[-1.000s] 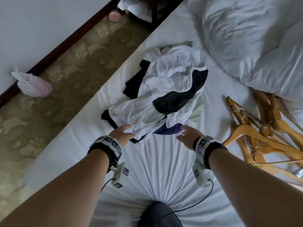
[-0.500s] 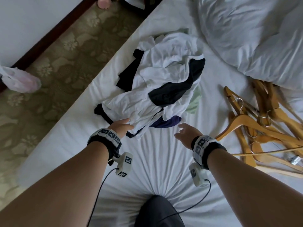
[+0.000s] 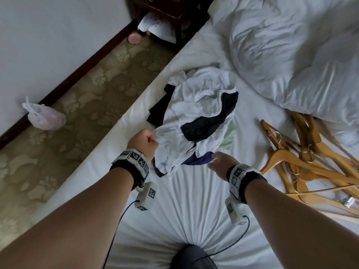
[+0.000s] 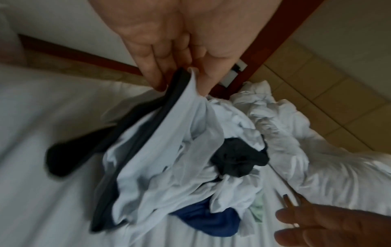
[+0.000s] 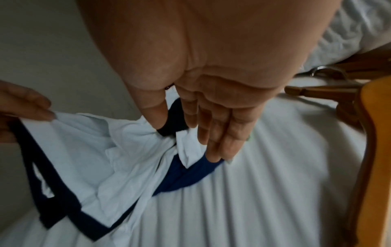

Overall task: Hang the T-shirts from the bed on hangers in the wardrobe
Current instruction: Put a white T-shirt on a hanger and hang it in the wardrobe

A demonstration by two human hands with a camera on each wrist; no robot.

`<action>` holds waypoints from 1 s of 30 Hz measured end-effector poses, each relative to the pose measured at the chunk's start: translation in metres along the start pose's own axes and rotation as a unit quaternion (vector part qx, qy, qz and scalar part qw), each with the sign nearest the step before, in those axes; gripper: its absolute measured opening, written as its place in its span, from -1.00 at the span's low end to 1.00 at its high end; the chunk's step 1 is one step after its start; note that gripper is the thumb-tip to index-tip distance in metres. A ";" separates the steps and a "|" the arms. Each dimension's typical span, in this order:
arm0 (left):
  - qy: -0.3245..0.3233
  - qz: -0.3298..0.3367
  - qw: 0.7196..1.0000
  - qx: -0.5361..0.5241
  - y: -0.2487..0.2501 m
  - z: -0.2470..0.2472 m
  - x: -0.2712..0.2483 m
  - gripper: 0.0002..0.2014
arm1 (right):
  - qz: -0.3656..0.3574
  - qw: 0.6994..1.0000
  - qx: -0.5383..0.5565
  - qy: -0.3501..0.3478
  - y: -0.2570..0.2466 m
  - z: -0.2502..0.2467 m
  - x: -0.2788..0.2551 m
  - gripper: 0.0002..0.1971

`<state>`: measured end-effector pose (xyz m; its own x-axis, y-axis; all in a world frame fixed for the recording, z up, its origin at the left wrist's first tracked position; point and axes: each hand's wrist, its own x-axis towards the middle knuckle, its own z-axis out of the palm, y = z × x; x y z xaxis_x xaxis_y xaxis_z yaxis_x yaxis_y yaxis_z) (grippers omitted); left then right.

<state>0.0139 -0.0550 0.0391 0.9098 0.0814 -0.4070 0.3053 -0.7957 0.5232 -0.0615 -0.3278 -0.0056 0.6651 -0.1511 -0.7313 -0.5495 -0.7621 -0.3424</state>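
Note:
A crumpled pile of T-shirts (image 3: 198, 113), white, black, blue and pale green, lies on the white bed sheet (image 3: 194, 210). My left hand (image 3: 147, 140) pinches the dark-trimmed edge of a white T-shirt (image 3: 169, 152) and holds it a little above the bed; in the left wrist view the thumb and fingers (image 4: 152, 73) clamp that hem. My right hand (image 3: 217, 160) lies at the pile's near edge with straight fingers (image 5: 213, 138) touching white cloth and a blue garment (image 5: 186, 172), gripping nothing. Wooden hangers (image 3: 303, 158) are heaped to the right.
A rumpled white duvet (image 3: 291, 55) fills the far right of the bed. The bed's left edge drops to patterned carpet (image 3: 81, 105), where a plastic bag (image 3: 46, 119) sits by the wall. A dark nightstand (image 3: 165, 8) stands at the head. My knee (image 3: 192, 257) presses the sheet.
My left hand has closed on the white T-shirt's edge and raised it. My right hand has slid forward to the blue cloth at the pile's edge.

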 end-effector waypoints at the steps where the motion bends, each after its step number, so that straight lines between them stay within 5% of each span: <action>1: -0.004 0.022 1.000 -0.004 0.013 -0.010 -0.003 -0.86 | -0.006 1.000 -0.002 0.010 -0.005 -0.010 -0.007 -0.44; 11: 0.009 0.282 0.959 0.021 0.160 -0.121 -0.073 -0.85 | -0.027 0.982 0.032 0.184 -0.062 -0.125 -0.142 -0.60; 23: 0.001 0.458 0.869 -0.185 0.263 -0.244 -0.195 -0.86 | -0.168 0.933 0.136 0.289 -0.125 -0.154 -0.307 -0.15; 26: -0.015 0.471 0.849 -0.240 0.281 -0.268 -0.219 -0.82 | -0.182 0.917 0.129 0.331 -0.132 -0.164 -0.340 -0.26; 29: -0.029 0.475 0.833 -0.282 0.291 -0.288 -0.239 -0.84 | -0.173 0.901 0.091 0.386 -0.135 -0.172 -0.366 -0.71; 30: -0.032 0.476 0.828 -0.295 0.293 -0.294 -0.244 -0.84 | -0.170 0.897 0.088 0.398 -0.135 -0.174 -0.373 -0.72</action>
<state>-0.0362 -0.1318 0.5120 0.8061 -0.4608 0.3713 -0.4404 -0.0479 0.8965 -0.1469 -0.2782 0.4161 0.9214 -0.3838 0.0610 -0.2720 -0.7489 -0.6042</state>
